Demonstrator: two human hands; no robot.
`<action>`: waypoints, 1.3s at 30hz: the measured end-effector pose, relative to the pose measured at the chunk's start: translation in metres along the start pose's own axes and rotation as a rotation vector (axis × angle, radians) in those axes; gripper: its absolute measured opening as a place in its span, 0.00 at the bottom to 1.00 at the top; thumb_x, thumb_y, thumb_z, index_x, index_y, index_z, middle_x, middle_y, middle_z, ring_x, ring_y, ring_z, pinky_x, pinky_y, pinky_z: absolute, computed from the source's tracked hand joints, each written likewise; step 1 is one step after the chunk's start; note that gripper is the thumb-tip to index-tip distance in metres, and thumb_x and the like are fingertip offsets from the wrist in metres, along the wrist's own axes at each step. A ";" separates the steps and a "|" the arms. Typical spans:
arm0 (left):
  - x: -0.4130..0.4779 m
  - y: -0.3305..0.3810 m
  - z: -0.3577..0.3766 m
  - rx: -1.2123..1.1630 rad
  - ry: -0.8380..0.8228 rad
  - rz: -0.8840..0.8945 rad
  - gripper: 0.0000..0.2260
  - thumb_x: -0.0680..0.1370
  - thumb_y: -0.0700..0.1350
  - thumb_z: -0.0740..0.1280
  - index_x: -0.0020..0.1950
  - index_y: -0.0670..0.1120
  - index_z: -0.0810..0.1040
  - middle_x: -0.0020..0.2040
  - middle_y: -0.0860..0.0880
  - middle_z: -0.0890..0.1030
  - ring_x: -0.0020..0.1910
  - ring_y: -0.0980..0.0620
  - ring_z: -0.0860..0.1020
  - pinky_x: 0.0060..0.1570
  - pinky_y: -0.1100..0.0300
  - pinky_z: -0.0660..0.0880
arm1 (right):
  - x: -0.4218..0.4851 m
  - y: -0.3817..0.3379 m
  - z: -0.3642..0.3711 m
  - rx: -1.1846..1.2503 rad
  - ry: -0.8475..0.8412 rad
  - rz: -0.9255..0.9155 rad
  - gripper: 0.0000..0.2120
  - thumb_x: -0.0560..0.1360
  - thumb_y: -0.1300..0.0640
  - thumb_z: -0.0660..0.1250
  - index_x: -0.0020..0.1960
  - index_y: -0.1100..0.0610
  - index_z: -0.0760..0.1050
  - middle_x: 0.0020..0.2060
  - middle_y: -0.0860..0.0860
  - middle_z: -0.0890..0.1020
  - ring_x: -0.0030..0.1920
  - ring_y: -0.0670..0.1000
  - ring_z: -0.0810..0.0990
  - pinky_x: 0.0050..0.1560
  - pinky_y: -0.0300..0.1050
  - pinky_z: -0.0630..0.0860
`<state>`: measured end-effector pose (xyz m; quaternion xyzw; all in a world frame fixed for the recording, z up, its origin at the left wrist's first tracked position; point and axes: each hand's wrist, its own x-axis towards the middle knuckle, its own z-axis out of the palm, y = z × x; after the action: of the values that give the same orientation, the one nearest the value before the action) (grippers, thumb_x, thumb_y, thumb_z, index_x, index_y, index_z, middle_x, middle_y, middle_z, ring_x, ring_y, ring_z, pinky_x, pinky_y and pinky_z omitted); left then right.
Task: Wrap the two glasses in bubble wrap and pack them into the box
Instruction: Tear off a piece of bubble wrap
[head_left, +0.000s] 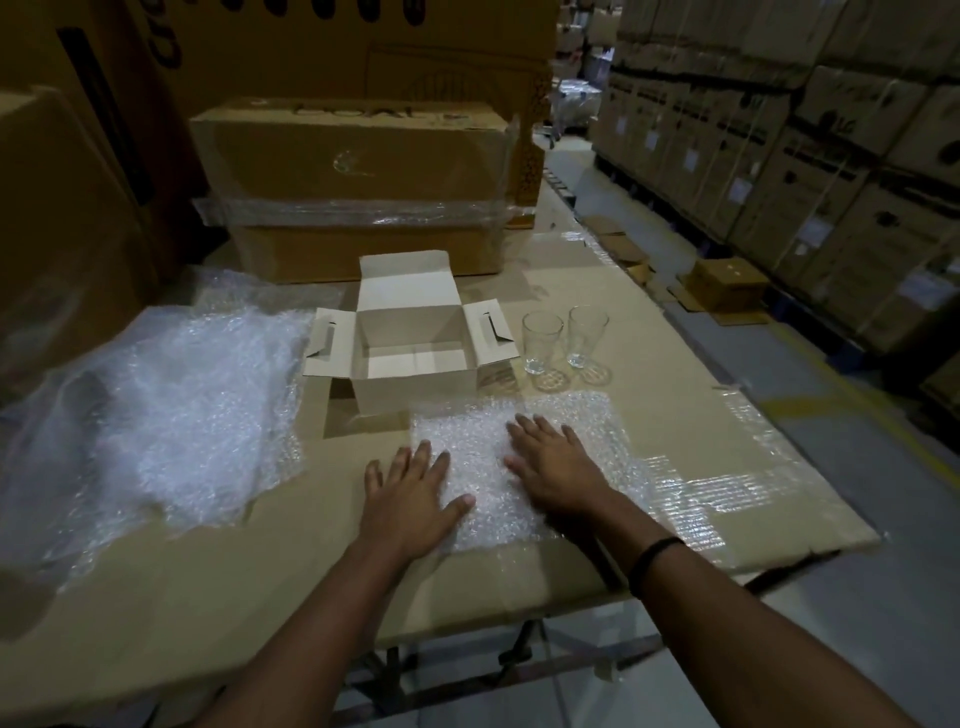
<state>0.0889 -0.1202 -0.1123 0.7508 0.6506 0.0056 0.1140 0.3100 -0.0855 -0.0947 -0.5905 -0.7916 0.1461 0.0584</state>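
Bubble wrap (483, 467) beneath flat left hand (410, 499), right hand (556, 462) — edges indistinct.

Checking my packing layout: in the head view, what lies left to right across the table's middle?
Crumpled heap of clear bubble wrap → small open cardboard box → clear drinking glass → second clear drinking glass. The flat bubble wrap sheet overlaps them, so it is omitted.

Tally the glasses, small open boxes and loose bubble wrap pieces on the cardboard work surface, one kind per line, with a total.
Glasses: 2
Small open box: 1
Bubble wrap pieces: 2, a flat sheet and a crumpled heap
Total: 5
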 end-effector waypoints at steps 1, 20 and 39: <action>-0.001 0.000 0.000 -0.011 0.029 -0.003 0.36 0.75 0.73 0.45 0.80 0.57 0.49 0.81 0.51 0.44 0.79 0.48 0.43 0.72 0.39 0.41 | -0.003 0.002 -0.005 0.055 0.110 0.029 0.26 0.82 0.42 0.52 0.78 0.50 0.57 0.78 0.50 0.58 0.78 0.51 0.54 0.77 0.55 0.49; -0.003 -0.030 0.004 -0.105 0.120 0.139 0.40 0.70 0.75 0.40 0.78 0.59 0.55 0.80 0.54 0.46 0.78 0.55 0.45 0.73 0.43 0.41 | -0.008 0.022 -0.087 0.477 0.184 0.422 0.13 0.74 0.56 0.72 0.55 0.57 0.74 0.47 0.54 0.79 0.41 0.54 0.80 0.37 0.43 0.75; -0.005 -0.047 0.001 -0.348 0.311 -0.041 0.15 0.79 0.48 0.66 0.65 0.53 0.78 0.71 0.51 0.73 0.73 0.49 0.65 0.68 0.51 0.54 | 0.017 -0.085 -0.011 0.375 0.103 0.050 0.12 0.80 0.52 0.63 0.59 0.55 0.81 0.55 0.53 0.83 0.54 0.52 0.80 0.55 0.45 0.75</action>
<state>0.0423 -0.1192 -0.1214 0.6964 0.6649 0.2309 0.1403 0.2300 -0.0899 -0.0602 -0.5954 -0.7317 0.2620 0.2039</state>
